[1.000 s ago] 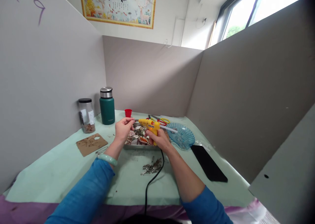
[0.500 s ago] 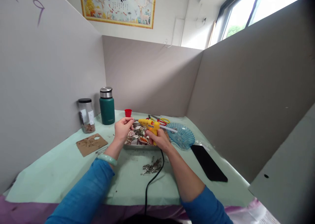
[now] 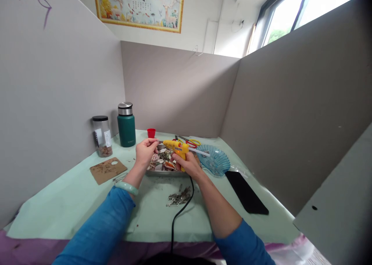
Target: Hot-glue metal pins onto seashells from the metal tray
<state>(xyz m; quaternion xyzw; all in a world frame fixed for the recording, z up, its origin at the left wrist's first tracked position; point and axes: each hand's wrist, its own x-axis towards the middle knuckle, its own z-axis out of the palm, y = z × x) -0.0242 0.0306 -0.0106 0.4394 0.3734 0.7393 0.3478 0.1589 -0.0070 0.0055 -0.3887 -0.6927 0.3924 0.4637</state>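
Observation:
My right hand (image 3: 187,163) is wrapped round the grip of a yellow hot glue gun (image 3: 176,146), whose nozzle points left. A pale glue stick (image 3: 199,151) juts from its back end. At the nozzle, my left hand (image 3: 146,150) is closed in a pinch; what sits between the fingertips is too small to make out. Both hands are above a metal tray (image 3: 167,174) filled with seashells (image 3: 162,160) and other small pieces. A heap of small metal pins (image 3: 179,197) lies on the cloth in front of the tray, beside the gun's black cord (image 3: 178,214).
A blue shell-shaped dish (image 3: 216,160) and a black flat slab (image 3: 247,193) lie on the right. Behind the tray are scissors (image 3: 190,142) and a red cup (image 3: 151,133). Leftward stand a green flask (image 3: 126,127), a clear jar (image 3: 102,137) and a brown board (image 3: 107,170).
Almost nothing differs. Both hands keep their places, with the glue gun's nozzle still at the left fingertips; the view has shifted very slightly.

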